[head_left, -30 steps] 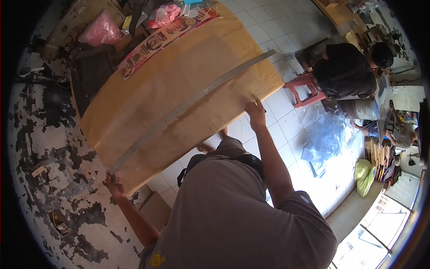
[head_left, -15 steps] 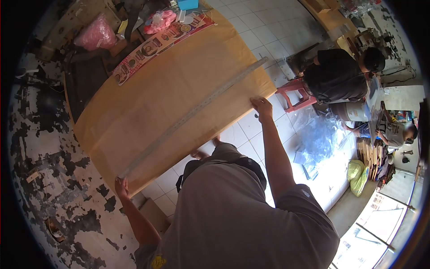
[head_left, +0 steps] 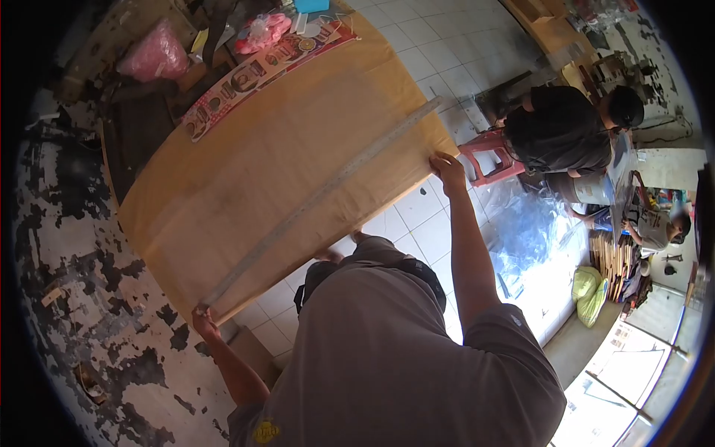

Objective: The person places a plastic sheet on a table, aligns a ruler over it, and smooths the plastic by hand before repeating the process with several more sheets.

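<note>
Lining up a long metal ruler (head_left: 328, 190) across a big sheet of brown paper (head_left: 283, 149) is what's going on here, as far as I can judge. The sheet covers most of the table (head_left: 112, 160), and the ruler runs diagonally over it, from the near-left corner up toward the far-right edge.

The left hand (head_left: 202, 319) sits right at the ruler's near end, at the corner of the sheet, fingers pinching or pressing there; it's too small to tell exactly how they close. The right hand (head_left: 449, 170) is on the sheet's right edge, just below the ruler's far end, fingers curled over the edge of the paper. So both hands are at the two ends of the line, arms spread wide.

My read: this is the positioning step, before any marking or cutting. Next thing it'd call for is holding the ruler flat and steady so it doesn't swing, since it's long and only steadied at the ends.

Other stuff around: a printed strip (head_left: 257, 71) and a pink bag (head_left: 156, 56) at the far side of the table, plus a person in black (head_left: 558, 130) by a red stool (head_left: 491, 153).
</note>
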### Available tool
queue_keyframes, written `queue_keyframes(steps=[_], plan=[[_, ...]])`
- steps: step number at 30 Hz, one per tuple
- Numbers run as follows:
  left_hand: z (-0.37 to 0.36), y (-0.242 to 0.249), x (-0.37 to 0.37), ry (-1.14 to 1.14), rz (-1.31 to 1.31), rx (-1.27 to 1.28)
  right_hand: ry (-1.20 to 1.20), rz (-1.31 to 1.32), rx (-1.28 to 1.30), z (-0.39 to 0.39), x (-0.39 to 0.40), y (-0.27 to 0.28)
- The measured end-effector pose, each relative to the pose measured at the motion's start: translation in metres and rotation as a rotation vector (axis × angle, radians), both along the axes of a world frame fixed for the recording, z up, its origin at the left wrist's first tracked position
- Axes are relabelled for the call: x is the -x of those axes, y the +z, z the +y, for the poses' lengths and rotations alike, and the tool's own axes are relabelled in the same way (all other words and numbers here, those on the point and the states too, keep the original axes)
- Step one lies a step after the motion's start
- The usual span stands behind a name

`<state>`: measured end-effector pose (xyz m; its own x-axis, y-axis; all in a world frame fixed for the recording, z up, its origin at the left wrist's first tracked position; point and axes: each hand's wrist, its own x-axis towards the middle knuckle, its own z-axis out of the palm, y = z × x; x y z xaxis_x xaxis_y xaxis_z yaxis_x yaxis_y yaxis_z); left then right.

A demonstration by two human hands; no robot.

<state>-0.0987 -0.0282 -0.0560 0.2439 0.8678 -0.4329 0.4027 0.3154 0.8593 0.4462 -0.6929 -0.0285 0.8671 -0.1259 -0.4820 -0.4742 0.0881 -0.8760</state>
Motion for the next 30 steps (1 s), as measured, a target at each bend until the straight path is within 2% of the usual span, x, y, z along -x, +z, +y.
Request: queue_keyframes(steps=[1, 4, 7, 10, 13, 16, 19, 25, 28, 30], plan=[[-0.002, 0.003, 0.002, -0.075, 0.086, -0.06, 0.003, -0.004, -0.009, 0.0, -0.001, 0.001], [0.024, -0.004, 0.021, -0.551, 0.516, -0.249, 0.108, -0.012, 0.059, -0.004, -0.009, 0.004], [0.013, 0.007, 0.024, -0.616, 0.573, -0.329, 0.157, 0.012, 0.056, -0.005, -0.012, 0.01], [0.008, 0.014, 0.03, -0.776, 0.775, -0.568, 0.222, 0.02, 0.046, -0.012, -0.018, 0.006], [-0.001, 0.011, 0.035, -0.44, 0.415, -0.227, 0.276, 0.028, 0.054, -0.016, -0.021, 0.005], [-0.006, 0.008, 0.034, -0.202, 0.191, -0.058, 0.309, 0.057, 0.057, -0.017, -0.022, 0.007], [-0.023, 0.029, 0.014, -0.058, 0.069, 0.037, 0.366, 0.058, 0.075, -0.017, -0.021, 0.012], [-0.004, 0.003, 0.039, -0.09, -0.037, 0.08, 0.412, 0.064, 0.09, -0.022, -0.025, 0.003], [-0.025, 0.031, 0.015, 0.008, 0.123, -0.007, 0.417, 0.059, 0.086, -0.022, -0.027, 0.002], [-0.021, 0.028, 0.015, -0.021, 0.122, -0.009, 0.417, 0.052, 0.09, -0.023, -0.027, 0.001]])
